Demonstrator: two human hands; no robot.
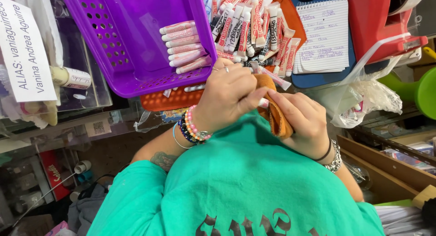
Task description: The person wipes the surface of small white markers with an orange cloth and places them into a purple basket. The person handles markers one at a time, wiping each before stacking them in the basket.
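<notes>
Nearest, right hand (303, 122) clamped around a folded orange-brown cloth (275, 112); left hand (227, 96) closed on a small pink-and-white tube (263, 102) against it. Beyond, a purple perforated plastic basket (122, 36) holding similar tubes (185, 46).

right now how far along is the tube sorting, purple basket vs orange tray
Done: about six pink tubes lie in a row in the purple basket. In hand: the left hand and right hand work a tan cloth around one tube. Left: a larger pile of tubes still in the orange tray.
</notes>
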